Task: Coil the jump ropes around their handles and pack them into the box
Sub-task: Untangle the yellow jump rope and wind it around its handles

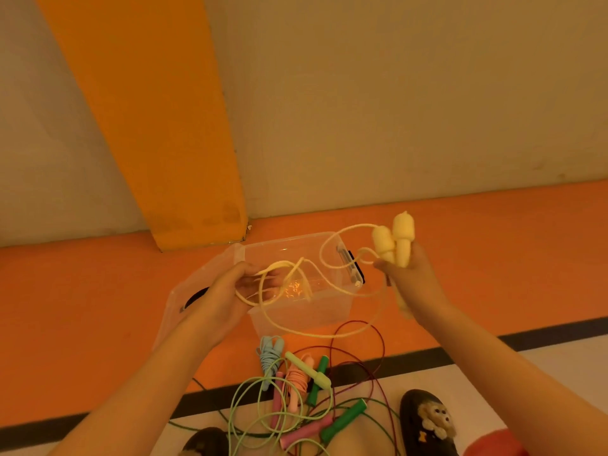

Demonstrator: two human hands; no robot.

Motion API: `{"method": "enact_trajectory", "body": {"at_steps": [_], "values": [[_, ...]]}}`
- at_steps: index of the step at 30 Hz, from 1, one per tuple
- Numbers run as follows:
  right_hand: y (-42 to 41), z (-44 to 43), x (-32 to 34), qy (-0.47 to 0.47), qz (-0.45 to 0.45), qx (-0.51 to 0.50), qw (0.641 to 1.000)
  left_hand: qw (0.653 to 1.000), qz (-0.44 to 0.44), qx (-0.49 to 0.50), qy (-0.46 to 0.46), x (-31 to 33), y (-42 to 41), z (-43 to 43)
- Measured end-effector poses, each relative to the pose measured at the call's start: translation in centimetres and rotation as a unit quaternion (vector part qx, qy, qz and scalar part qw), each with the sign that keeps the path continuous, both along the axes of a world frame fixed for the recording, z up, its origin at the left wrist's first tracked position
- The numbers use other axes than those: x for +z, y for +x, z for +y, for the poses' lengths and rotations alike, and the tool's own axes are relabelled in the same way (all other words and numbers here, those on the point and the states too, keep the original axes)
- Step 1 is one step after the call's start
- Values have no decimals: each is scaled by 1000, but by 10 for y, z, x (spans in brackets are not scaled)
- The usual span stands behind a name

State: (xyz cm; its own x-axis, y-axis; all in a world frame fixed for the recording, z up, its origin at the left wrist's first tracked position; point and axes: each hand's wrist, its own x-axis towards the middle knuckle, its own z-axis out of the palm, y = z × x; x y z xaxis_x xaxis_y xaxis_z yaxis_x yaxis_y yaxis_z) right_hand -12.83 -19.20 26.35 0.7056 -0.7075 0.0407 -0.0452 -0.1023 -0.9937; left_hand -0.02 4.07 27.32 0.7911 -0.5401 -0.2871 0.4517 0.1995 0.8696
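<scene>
I'm on the coiling step with the yellow rope (278, 264). My right hand (411, 281) grips both handles (394, 241) together. My left hand (223, 291) pinches slack loops over the open box (312, 309). Next, I judge, the slack must be wound tightly round the handles. The other ropes (296, 383) lie tangled on the floor.

Our right hand (413, 279) grips the two yellow handles (396, 243) upright and side by side. Our left hand (230, 292) pinches loops of the yellow rope (278, 264) above the clear box (306, 312), which stands open on the orange floor (82, 307). Nearer us, several coloured ropes (296, 390) lie tangled beside a dark shoe (424, 419).
</scene>
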Motion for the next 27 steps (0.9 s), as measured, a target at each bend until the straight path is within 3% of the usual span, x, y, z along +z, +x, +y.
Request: {"method": "enact_trajectory", "body": {"at_steps": [5,8,11,16,22,27], "values": [[6,36,-8,112,11,83,990,995,34,-39,-86,7,-14,-7],[8,49,-3,146,-5,128,981,992,13,-90,-86,3,-15,-10],[11,53,1,151,-29,145,977,986,-79,-144,-3,-2,-14,-13],[14,53,-3,68,-24,150,986,932,-237,-217,169,1,-22,-16],[16,60,-4,-15,-8,179,984,898,-359,-167,194,-4,-28,-25],[17,37,2,19,-59,102,993,918,-318,-55,231,-6,-13,-18]]}}
